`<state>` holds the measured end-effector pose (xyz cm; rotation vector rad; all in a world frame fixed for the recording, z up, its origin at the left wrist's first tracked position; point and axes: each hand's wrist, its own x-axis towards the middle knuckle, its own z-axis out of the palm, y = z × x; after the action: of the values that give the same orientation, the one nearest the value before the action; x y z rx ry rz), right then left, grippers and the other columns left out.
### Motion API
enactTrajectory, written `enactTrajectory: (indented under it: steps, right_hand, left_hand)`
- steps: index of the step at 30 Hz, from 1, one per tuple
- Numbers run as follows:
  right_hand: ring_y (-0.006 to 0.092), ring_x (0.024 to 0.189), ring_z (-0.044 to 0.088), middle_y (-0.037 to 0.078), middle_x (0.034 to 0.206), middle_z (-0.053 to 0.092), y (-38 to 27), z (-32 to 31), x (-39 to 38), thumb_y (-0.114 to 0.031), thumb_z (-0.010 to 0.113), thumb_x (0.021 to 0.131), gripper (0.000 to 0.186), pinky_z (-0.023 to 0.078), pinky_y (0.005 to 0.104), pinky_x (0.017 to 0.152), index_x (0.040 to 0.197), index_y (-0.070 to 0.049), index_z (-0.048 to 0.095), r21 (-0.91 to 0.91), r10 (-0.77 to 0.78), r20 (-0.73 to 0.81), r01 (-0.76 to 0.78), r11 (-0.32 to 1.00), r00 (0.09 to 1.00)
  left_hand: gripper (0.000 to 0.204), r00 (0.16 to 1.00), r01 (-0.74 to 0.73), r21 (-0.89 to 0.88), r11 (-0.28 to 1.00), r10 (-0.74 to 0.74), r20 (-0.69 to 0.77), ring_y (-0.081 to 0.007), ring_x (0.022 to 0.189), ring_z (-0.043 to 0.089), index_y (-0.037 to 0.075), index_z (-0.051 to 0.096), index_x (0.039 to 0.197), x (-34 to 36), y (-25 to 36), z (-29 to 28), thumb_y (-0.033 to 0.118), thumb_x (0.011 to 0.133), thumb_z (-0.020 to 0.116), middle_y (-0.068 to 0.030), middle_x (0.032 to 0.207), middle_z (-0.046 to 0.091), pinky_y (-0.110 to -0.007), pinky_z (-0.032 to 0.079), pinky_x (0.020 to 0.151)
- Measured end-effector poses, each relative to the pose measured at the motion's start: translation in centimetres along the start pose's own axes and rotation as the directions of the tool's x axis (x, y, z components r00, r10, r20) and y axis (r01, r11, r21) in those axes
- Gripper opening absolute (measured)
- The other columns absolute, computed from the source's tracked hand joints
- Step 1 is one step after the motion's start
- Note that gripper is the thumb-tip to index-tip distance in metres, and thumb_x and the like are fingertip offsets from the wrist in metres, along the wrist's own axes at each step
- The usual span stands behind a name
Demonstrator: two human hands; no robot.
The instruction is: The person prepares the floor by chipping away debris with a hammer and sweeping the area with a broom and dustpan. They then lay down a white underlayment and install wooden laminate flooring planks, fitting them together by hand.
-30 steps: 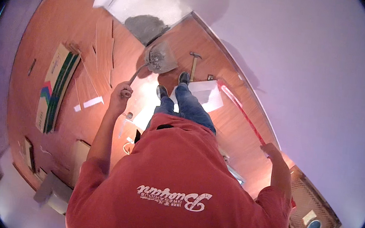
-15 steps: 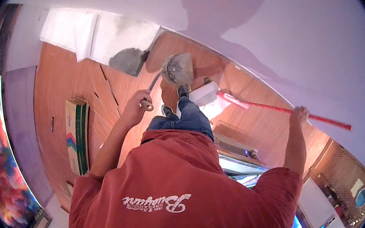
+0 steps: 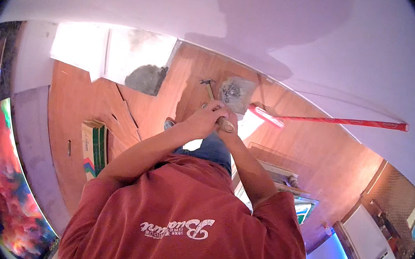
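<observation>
My hands are together in front of my legs, around the handle of a flat-bladed shovel. The left hand (image 3: 205,122) is closed at the handle, its fingers meeting those of the right hand (image 3: 230,123). Between them the round butt of the handle points up at me. Beyond the hands the shovel's grey, dirt-smeared blade (image 3: 237,93) is near the floor by the wall. A hammer (image 3: 207,83) shows just left of the blade; the lower end of its handle is hidden behind my hands. A long red pole-like tube (image 3: 345,122) leans along the wall, untouched.
White sheets (image 3: 139,54) with a grey patch lie at the far left. Loose floor planks (image 3: 122,109) and a long carton (image 3: 95,148) are on the left. Framed panels (image 3: 283,175) stand at my right, and a bright painting (image 3: 8,174) at the left edge.
My right hand has let go of the red tube and come across to the shovel handle. The left hand and shovel have moved right. The hammer now shows left of the blade.
</observation>
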<state>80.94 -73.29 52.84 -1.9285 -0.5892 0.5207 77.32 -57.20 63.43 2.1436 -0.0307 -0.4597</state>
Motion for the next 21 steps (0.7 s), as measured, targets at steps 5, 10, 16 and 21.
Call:
enactTrajectory:
  steps: [5,10,16,21]
  right_hand:
    - [0.0325,0.102,0.071,0.012,0.114,0.073,11.4,0.1,2.5,-0.018,0.07,0.093,0.024,0.056,0.0414,0.089,0.115,-0.008,0.069,0.349,0.273,-0.133,-0.213,0.913,0.953]
    - [0.0254,0.103,0.071,0.012,0.105,0.073,16.6,-3.6,7.2,-0.017,0.067,0.097,0.023,0.055,0.0348,0.09,0.117,-0.004,0.068,-0.323,-0.072,-0.278,-0.023,0.946,0.958]
    - [0.0364,0.1,0.071,0.018,0.104,0.074,18.6,-4.0,12.5,-0.028,0.058,0.101,0.031,0.054,0.0449,0.092,0.115,-0.002,0.068,-0.318,0.157,-0.304,-0.256,0.913,0.94]
    - [0.0382,0.094,0.071,0.021,0.105,0.075,19.7,-2.7,15.5,-0.032,0.054,0.103,0.036,0.055,0.0457,0.089,0.11,-0.001,0.069,-0.464,0.168,-0.256,-0.273,0.842,0.952]
  left_hand:
    - [0.061,0.994,0.106,0.272,0.956,-0.098,-0.04,-0.0435,0.141,0.043,0.017,0.048,0.145,3.3,1.5,-0.4,0.022,0.09,0.074,-0.0198,0.15,0.046,-0.06,0.036,0.114]
    - [0.064,0.983,0.173,0.302,0.938,-0.182,0.002,-0.0437,0.143,0.04,0.017,0.048,0.147,-0.1,-4.4,-0.8,0.027,0.089,0.075,-0.0209,0.152,0.043,-0.062,0.032,0.114]
    - [0.06,0.9,0.433,0.34,0.835,-0.421,-0.112,-0.0429,0.139,0.046,0.016,0.054,0.142,-12.4,-13.3,-1.8,0.031,0.088,0.075,-0.0193,0.144,0.054,-0.061,0.033,0.113]
    - [0.053,0.771,0.634,0.219,0.741,-0.586,-0.248,-0.0409,0.131,0.054,0.011,0.058,0.137,-21.9,-18.4,-1.8,0.028,0.09,0.075,-0.0194,0.14,0.057,-0.056,0.041,0.11]
